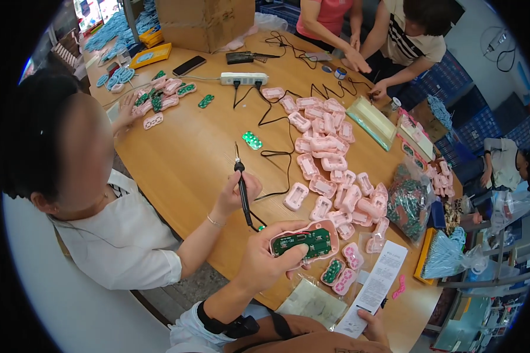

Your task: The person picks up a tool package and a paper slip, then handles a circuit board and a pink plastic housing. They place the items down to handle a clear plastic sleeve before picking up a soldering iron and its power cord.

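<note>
Head view, left hand (pixel 264 259) fingers clamped on pink plastic shell (pixel 326 226), right hand (pixel 376 328) pinching white paper strip (pixel 378 283) right of shell

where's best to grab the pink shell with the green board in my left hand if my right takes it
Probably by the outer walls at the right end of the pink shell, coming from the right. The left hand grips it from the left, thumb over the green board, while that rounded right end looks uncovered, with raised rim to pinch.
</note>
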`<action>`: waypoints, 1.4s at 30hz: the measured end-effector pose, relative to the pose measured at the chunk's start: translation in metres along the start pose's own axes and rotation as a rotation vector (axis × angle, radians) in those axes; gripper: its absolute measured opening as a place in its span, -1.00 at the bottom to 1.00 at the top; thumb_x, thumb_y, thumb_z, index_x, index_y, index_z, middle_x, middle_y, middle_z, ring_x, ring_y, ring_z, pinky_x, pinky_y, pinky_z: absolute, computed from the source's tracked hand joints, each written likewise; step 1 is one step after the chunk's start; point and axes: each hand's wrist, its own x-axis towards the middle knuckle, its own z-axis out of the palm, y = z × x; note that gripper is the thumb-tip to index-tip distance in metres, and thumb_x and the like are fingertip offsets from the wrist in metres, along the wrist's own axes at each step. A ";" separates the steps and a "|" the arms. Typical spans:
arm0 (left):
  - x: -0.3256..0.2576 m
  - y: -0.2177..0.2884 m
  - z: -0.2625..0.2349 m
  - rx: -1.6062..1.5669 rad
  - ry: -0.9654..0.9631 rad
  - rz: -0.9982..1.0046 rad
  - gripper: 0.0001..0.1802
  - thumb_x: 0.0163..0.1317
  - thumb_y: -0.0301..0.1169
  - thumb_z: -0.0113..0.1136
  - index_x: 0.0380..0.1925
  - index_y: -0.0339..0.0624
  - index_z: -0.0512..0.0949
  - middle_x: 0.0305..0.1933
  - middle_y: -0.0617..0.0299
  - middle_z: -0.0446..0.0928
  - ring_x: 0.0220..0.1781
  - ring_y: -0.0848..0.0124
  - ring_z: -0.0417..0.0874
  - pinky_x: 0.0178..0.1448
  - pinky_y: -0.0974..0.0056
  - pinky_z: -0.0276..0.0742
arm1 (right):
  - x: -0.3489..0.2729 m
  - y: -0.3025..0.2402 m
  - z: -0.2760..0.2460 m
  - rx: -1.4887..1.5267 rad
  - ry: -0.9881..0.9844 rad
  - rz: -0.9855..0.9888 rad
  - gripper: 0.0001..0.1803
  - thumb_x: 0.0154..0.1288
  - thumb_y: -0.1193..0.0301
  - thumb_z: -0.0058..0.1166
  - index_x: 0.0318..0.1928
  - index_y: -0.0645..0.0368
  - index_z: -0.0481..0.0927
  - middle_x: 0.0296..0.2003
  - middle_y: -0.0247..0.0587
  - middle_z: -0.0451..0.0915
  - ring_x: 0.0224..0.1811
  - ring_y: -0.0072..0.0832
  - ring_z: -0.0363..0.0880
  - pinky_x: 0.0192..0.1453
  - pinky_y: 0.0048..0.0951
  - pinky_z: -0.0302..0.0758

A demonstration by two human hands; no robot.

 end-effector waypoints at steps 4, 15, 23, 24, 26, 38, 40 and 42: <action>0.005 0.003 0.002 -0.035 -0.022 -0.011 -0.62 0.03 -0.52 0.05 -0.10 -0.38 0.30 -0.33 0.13 0.48 -0.50 0.52 0.53 -0.60 0.54 0.41 | -0.008 -0.006 0.003 -0.022 0.003 0.022 -0.51 -0.16 0.57 0.09 -0.10 0.33 0.33 -0.36 -0.22 0.48 -0.38 -0.46 0.47 -0.28 -0.46 0.46; 0.008 -0.003 -0.003 -0.191 -0.021 -0.047 -0.58 0.07 -0.54 -0.05 -0.02 -0.39 0.21 -0.24 0.09 0.46 -0.40 0.41 0.56 -0.54 0.49 0.48 | -0.018 -0.024 0.020 -0.004 0.056 -0.058 -0.64 -0.15 0.56 0.08 -0.21 0.32 0.41 -0.42 -0.19 0.49 -0.40 -0.43 0.49 -0.31 -0.46 0.46; 0.005 -0.014 -0.005 -0.152 0.065 0.023 -0.57 0.08 -0.57 -0.16 0.01 -0.39 0.18 -0.20 0.07 0.45 -0.36 0.39 0.56 -0.50 0.48 0.49 | -0.035 -0.081 0.032 -0.317 -0.263 -0.158 -0.37 -0.23 0.68 0.03 0.00 0.34 0.25 -0.05 -0.07 0.37 -0.06 -0.32 0.41 -0.01 -0.35 0.37; 0.006 -0.015 -0.005 -0.155 0.066 0.024 -0.57 0.08 -0.57 -0.16 0.01 -0.39 0.18 -0.20 0.07 0.45 -0.36 0.39 0.56 -0.50 0.48 0.49 | -0.036 -0.085 0.035 -0.320 -0.263 -0.159 -0.37 -0.23 0.68 0.03 0.00 0.34 0.25 -0.05 -0.07 0.37 -0.06 -0.32 0.41 -0.01 -0.35 0.37; 0.007 -0.016 -0.005 -0.115 0.076 0.043 -0.58 0.09 -0.57 -0.16 0.01 -0.39 0.17 -0.21 0.07 0.46 -0.36 0.39 0.56 -0.50 0.49 0.48 | -0.038 -0.090 0.038 -0.366 -0.284 -0.154 -0.36 -0.23 0.71 0.01 0.02 0.34 0.22 -0.03 -0.07 0.35 0.00 -0.32 0.36 0.03 -0.34 0.33; 0.005 -0.014 -0.008 -0.118 0.089 0.086 -0.57 0.09 -0.56 -0.15 0.01 -0.38 0.16 -0.18 0.09 0.45 -0.35 0.41 0.56 -0.47 0.50 0.48 | -0.045 -0.090 0.047 -0.695 -0.140 -0.129 -0.80 -0.11 0.50 0.13 -0.38 0.29 0.51 -0.61 -0.29 0.48 -0.55 -0.50 0.44 -0.45 -0.52 0.39; 0.001 -0.015 -0.007 -0.108 0.124 0.086 -0.58 0.07 -0.56 -0.13 0.00 -0.39 0.18 -0.19 0.06 0.45 -0.37 0.35 0.57 -0.52 0.47 0.49 | -0.047 -0.090 0.040 -0.742 -0.209 -0.142 -0.73 -0.12 0.50 0.15 -0.31 0.29 0.48 -0.56 -0.26 0.49 -0.52 -0.47 0.44 -0.40 -0.51 0.40; 0.005 -0.018 -0.005 -0.103 0.147 0.090 -0.58 0.05 -0.55 -0.12 -0.02 -0.39 0.20 -0.20 0.03 0.45 -0.39 0.29 0.57 -0.56 0.45 0.49 | -0.046 -0.089 0.034 -0.790 -0.268 -0.164 -0.65 -0.14 0.51 0.17 -0.25 0.30 0.45 -0.51 -0.24 0.49 -0.49 -0.44 0.44 -0.35 -0.49 0.41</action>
